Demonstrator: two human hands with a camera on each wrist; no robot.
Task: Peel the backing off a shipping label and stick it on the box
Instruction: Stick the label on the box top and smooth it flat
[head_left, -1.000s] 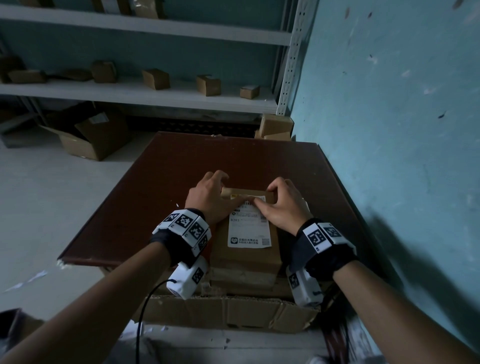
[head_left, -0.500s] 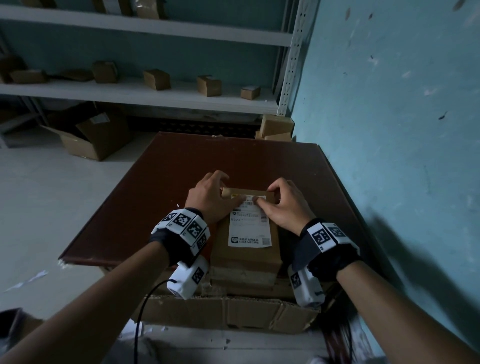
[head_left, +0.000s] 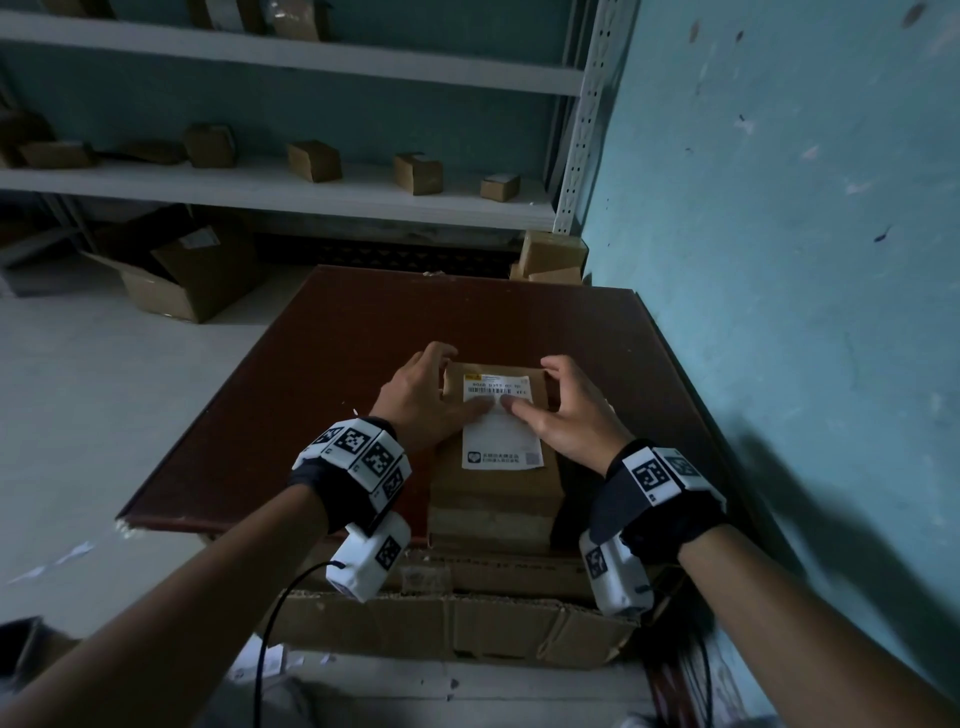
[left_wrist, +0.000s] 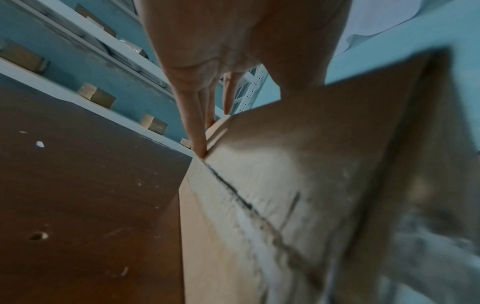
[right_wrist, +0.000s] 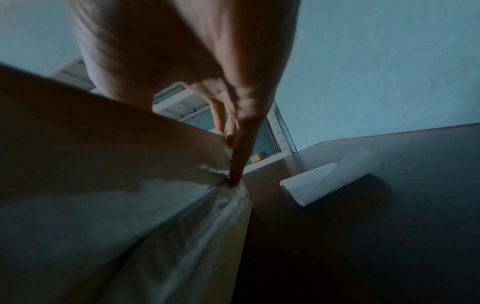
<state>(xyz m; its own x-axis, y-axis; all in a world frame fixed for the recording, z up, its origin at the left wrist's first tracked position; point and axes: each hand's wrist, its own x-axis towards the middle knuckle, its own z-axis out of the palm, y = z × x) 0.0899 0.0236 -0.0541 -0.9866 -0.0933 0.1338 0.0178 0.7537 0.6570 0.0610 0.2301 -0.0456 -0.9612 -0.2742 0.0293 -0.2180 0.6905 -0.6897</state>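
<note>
A brown cardboard box (head_left: 493, 499) lies on the dark red-brown table (head_left: 337, 374) near its front edge. The white shipping label (head_left: 501, 441) lies flat on the box's top, barcode end away from me. My left hand (head_left: 428, 395) sits at the box's left, thumb pressing the label's upper part. In the left wrist view its straight fingers (left_wrist: 194, 127) touch the box's side (left_wrist: 285, 164). My right hand (head_left: 569, 410) mirrors it, thumb on the label beside the left thumb, and its fingers (right_wrist: 241, 152) reach the box's far right corner (right_wrist: 155, 185). The peeled backing (right_wrist: 330, 176) lies curled on the table, right of the box.
A teal wall (head_left: 779, 260) stands close along the table's right side. White shelves (head_left: 260, 197) behind hold several small boxes. An open carton (head_left: 176, 280) sits on the floor at left. Two boxes (head_left: 550, 254) stand past the table's far right corner. Flattened cardboard (head_left: 441, 623) lies below the front edge.
Both thumbs have slid toward me from the label's far edge to its upper middle. The label's barcode end, hidden under the hands before, now shows flat on the box.
</note>
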